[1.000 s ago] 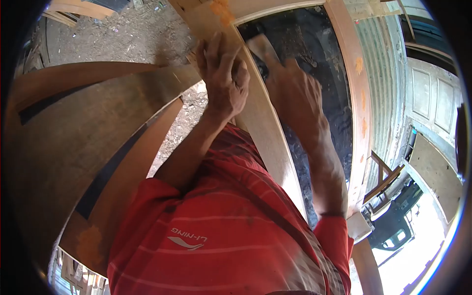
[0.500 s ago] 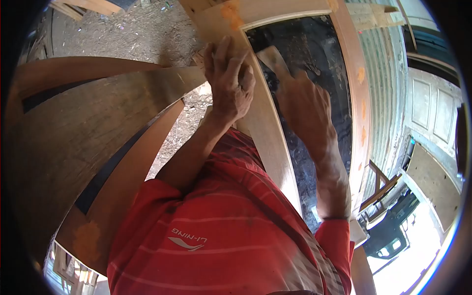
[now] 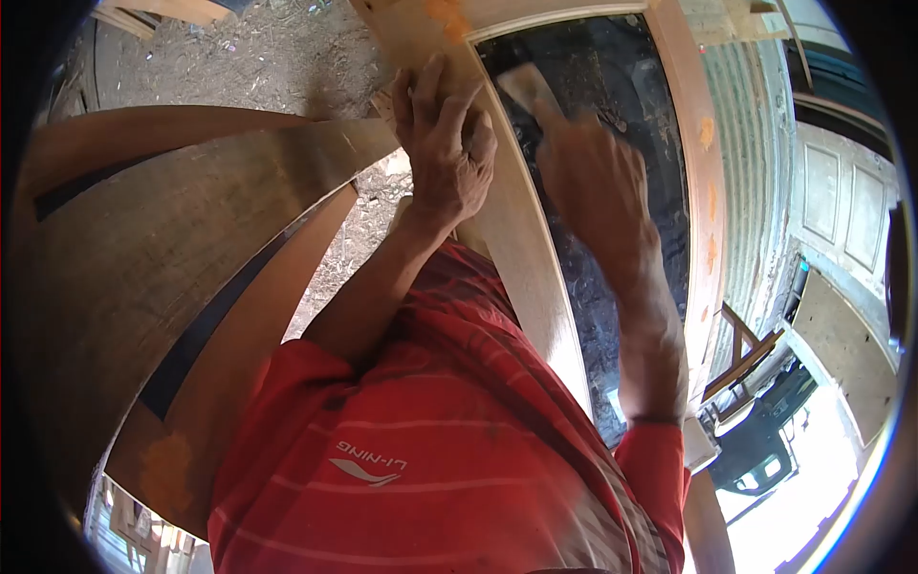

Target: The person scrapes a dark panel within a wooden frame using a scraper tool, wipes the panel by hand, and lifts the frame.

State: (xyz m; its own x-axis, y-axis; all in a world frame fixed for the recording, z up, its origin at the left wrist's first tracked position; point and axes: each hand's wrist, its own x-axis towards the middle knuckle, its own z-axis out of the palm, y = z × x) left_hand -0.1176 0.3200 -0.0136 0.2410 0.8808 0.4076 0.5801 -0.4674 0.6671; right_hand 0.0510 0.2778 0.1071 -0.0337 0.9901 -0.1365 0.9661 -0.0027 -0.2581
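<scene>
A wooden door frame (image 3: pixel 521 244) surrounds a dark, shiny panel (image 3: pixel 626 81) with smudges and pale specks on it. Resting on the frame's left rail is my left hand (image 3: pixel 447 163), its fingers spread and apparently holding nothing. My right hand (image 3: pixel 595 182) is closed around the handle of a putty knife (image 3: pixel 528 88); the handle is mostly hidden in the fist. The knife's flat, pale blade lies over the upper left of the dark panel, near the frame's inner edge. Motion slightly blurs this hand and the blade.
At left lie large curved-looking wooden boards (image 3: pixel 191 220) with dark strips. Orange filler patches (image 3: pixel 707 134) mark the frame. Corrugated metal sheeting (image 3: pixel 751 172) stands on the right, beside a pale panelled door (image 3: pixel 841 191). Debris-strewn ground (image 3: pixel 268 62) shows at the top left.
The putty knife and my right hand have shifted slightly up and to the left over the dark panel. My left hand stays on the frame, its fingers still spread.
</scene>
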